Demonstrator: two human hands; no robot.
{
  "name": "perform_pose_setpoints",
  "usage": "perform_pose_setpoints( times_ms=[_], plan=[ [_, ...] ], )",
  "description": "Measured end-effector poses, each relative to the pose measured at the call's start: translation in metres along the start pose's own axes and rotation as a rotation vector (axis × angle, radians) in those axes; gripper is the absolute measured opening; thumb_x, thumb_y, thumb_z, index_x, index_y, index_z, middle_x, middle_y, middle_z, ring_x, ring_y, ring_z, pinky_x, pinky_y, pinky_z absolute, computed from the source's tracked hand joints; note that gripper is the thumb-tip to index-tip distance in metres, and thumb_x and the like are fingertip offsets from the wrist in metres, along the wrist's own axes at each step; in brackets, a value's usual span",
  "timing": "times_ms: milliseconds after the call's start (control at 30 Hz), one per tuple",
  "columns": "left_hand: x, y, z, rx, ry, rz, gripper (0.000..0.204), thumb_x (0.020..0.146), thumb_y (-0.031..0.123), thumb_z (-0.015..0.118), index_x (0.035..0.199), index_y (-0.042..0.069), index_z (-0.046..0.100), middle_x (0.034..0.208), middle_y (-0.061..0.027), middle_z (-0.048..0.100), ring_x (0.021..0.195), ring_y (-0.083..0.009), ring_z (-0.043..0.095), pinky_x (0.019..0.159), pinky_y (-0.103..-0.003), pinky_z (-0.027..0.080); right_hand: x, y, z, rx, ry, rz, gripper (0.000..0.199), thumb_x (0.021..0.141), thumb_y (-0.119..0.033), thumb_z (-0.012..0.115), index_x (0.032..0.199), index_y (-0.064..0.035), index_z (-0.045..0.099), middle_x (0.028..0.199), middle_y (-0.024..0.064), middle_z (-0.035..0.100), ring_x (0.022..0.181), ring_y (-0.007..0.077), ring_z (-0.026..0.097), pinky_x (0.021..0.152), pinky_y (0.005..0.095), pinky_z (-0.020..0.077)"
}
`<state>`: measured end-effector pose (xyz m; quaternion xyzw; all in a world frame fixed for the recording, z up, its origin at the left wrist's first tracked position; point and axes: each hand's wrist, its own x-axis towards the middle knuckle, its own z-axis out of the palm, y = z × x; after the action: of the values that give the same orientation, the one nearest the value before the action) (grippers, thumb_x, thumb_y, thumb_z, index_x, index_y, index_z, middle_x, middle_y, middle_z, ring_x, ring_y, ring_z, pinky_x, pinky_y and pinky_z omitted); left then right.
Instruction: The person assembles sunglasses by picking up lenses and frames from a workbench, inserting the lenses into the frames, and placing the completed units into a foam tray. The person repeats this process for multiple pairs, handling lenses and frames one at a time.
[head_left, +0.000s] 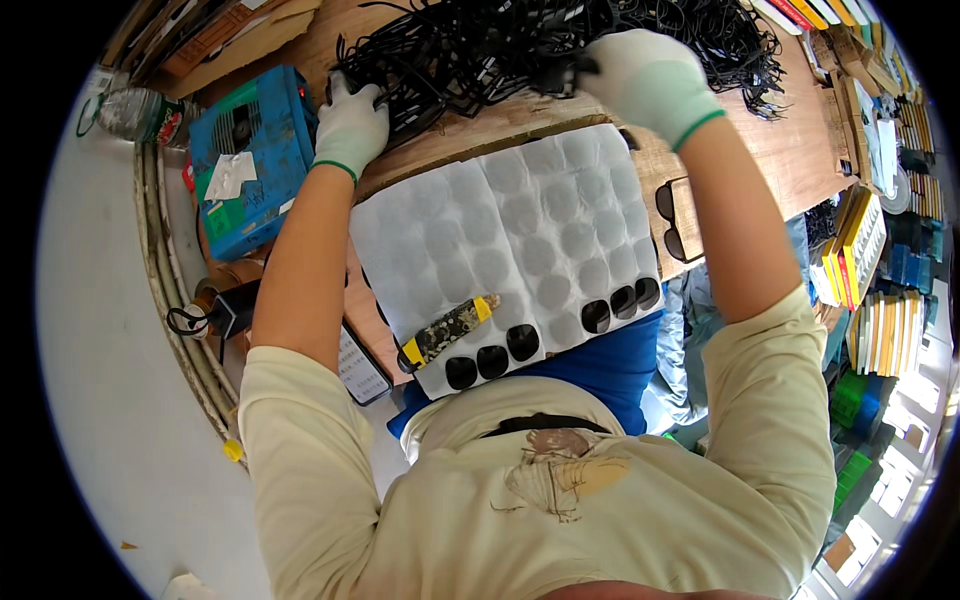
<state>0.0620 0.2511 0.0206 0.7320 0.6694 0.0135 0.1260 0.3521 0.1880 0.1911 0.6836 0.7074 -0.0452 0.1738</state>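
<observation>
A tangled heap of thin black strips and frame-like parts (490,60), perhaps eyeglass frames, lies along the far side of the table. My left hand (352,125), in a white glove with dark fingertips, rests at the heap's left end with thumb and forefinger apart. Over the heap's front middle is my right hand (650,85), gloved alike. It looks blurred, and its fingertips merge with the black parts, so its grip is unclear. Nearer me lies a white sheet (400,230) with rows of round hollows. Several dark lenses (492,360) sit along its near edge.
A yellow-taped cutter (450,330) lies across the sheet. Dark sunglasses (675,220) are right of it. On the left stand a blue-green box (245,160), a clear bottle (140,115) and a phone (362,368). Stacked books (850,250) line the right side.
</observation>
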Motion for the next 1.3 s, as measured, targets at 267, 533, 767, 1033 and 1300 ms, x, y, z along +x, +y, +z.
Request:
perform_pose_setpoints(
  times_ms=[267, 533, 767, 1033, 1300],
  plan=[
    [0.002, 0.000, 0.003, -0.021, -0.006, 0.036, 0.038, 0.097, 0.030, 0.055, 0.134, 0.021, 0.062, 0.162, -0.0250, 0.023, 0.130, -0.0533, 0.047, 0.112, -0.049, 0.042, -0.049, 0.127, -0.020, 0.236, 0.450, -0.123, 0.043, 0.092, -0.039, 0.072, 0.105, 0.0021, 0.072, 0.083, 0.0137, 0.066, 0.076, 0.0255, 0.064, 0.072, 0.0358, 0.0492],
    [0.003, -0.005, 0.002, 0.014, -0.035, 0.008, 0.040, 0.097, 0.029, 0.055, 0.136, 0.023, 0.062, 0.164, -0.0239, 0.020, 0.134, -0.0531, 0.044, 0.112, -0.050, 0.043, -0.058, 0.103, -0.067, 0.370, 0.756, -0.079, 0.022, 0.082, -0.014, 0.075, 0.075, 0.0005, 0.060, 0.064, 0.0011, 0.048, 0.065, 0.0089, 0.043, 0.058, 0.0294, 0.0404],
    [0.010, -0.010, 0.012, 0.014, 0.021, 0.046, 0.036, 0.097, 0.031, 0.055, 0.131, 0.023, 0.063, 0.162, -0.0253, 0.023, 0.130, -0.0531, 0.047, 0.110, -0.052, 0.043, 0.051, 0.084, -0.120, 0.199, 0.357, -0.427, 0.026, 0.083, -0.024, 0.070, 0.095, -0.0013, 0.074, 0.073, 0.0123, 0.068, 0.063, 0.0223, 0.060, 0.064, 0.0380, 0.0489],
    [0.003, -0.006, 0.008, 0.009, -0.009, 0.017, 0.033, 0.098, 0.031, 0.055, 0.129, 0.024, 0.064, 0.163, -0.0222, 0.023, 0.130, -0.0520, 0.047, 0.108, -0.052, 0.044, 0.133, 0.006, -0.042, -0.182, 0.451, -0.033, 0.069, 0.098, -0.041, 0.054, 0.157, -0.0138, 0.033, 0.151, 0.0172, 0.048, 0.137, 0.0346, 0.048, 0.112, 0.0622, 0.0295],
    [0.008, -0.006, 0.009, 0.033, 0.012, 0.042, 0.035, 0.097, 0.033, 0.055, 0.130, 0.021, 0.063, 0.161, -0.0245, 0.026, 0.127, -0.0532, 0.049, 0.108, -0.052, 0.044, 0.154, 0.043, 0.008, -0.033, 0.112, -0.216, 0.055, 0.093, -0.026, 0.057, 0.147, -0.0232, 0.052, 0.150, 0.0134, 0.050, 0.131, 0.0345, 0.055, 0.108, 0.0469, 0.0423]
  ],
)
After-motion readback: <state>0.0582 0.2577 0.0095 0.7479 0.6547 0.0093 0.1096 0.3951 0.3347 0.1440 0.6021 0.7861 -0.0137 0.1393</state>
